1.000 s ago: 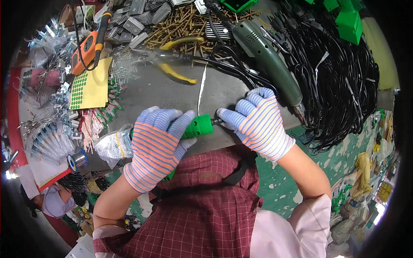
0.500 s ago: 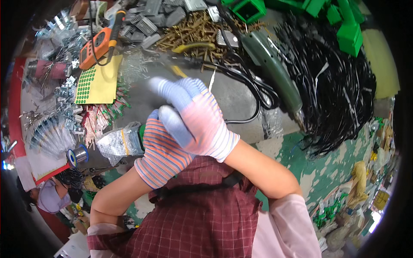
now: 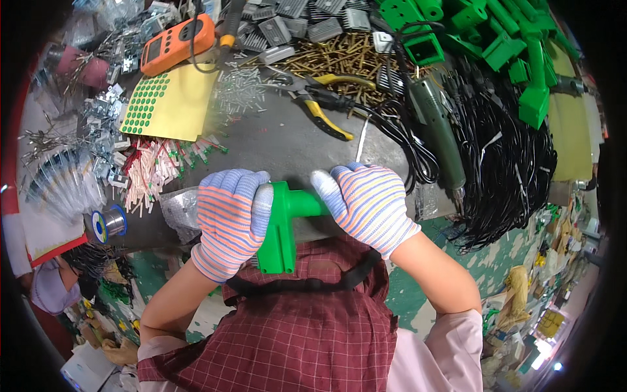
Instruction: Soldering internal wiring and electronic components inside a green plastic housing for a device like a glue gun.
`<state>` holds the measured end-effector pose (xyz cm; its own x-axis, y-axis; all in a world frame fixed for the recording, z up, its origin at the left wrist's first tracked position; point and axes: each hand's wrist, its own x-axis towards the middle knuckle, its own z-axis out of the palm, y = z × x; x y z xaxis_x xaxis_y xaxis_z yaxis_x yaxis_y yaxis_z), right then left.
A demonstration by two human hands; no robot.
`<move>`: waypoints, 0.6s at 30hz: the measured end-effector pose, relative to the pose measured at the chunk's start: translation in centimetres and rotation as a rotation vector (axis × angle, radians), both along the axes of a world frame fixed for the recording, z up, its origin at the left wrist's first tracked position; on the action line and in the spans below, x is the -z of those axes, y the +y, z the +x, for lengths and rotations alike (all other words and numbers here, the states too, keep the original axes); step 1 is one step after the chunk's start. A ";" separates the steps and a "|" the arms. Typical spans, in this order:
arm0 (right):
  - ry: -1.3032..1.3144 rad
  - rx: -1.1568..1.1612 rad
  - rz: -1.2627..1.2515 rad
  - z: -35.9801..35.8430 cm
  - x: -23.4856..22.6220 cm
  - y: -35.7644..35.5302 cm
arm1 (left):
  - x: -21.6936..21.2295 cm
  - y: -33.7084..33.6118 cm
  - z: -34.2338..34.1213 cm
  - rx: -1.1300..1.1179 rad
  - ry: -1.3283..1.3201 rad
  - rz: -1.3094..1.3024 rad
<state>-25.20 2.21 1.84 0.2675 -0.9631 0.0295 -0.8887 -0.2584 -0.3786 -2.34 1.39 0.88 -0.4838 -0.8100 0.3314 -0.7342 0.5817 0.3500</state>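
At the bench's near edge I have a green plastic housing [image 3: 279, 228] with a flat block at its left and a round stem running right. My left hand [image 3: 230, 212], in a striped knit glove, is closed round the block's left side. In a matching glove, my right hand [image 3: 372, 204] grips the stem's far end, which its fingers hide. Beyond both hands lie pliers [image 3: 321, 117] with yellow and black handles, their jaws apart. Part of a clear plastic wrap [image 3: 179, 214] shows beside my left hand.
A green electric screwdriver [image 3: 436, 127] and a heap of black cables [image 3: 503, 150] lie right. Brass screws [image 3: 333, 59], grey finned blocks [image 3: 274, 29] and green housings [image 3: 470, 26] fill the back. Left are an orange meter [image 3: 176, 47], yellow sticker sheet [image 3: 170, 104] and solder spool [image 3: 110, 223].
My hands, crossed over each other before, have come apart to left and right. The green housing, mostly hidden earlier, now shows between them. The pliers' blur is gone.
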 end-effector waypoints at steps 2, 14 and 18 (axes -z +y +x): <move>0.069 -0.032 0.036 0.1 0.4 -0.8 | 0.7 -0.3 1.0 0.004 0.018 -0.014; 0.132 -0.132 0.003 0.2 1.1 -2.3 | 1.4 -0.5 1.5 -0.059 0.092 0.034; 0.158 -0.143 0.020 0.4 0.4 -2.6 | 1.3 0.0 1.0 -0.069 0.094 0.031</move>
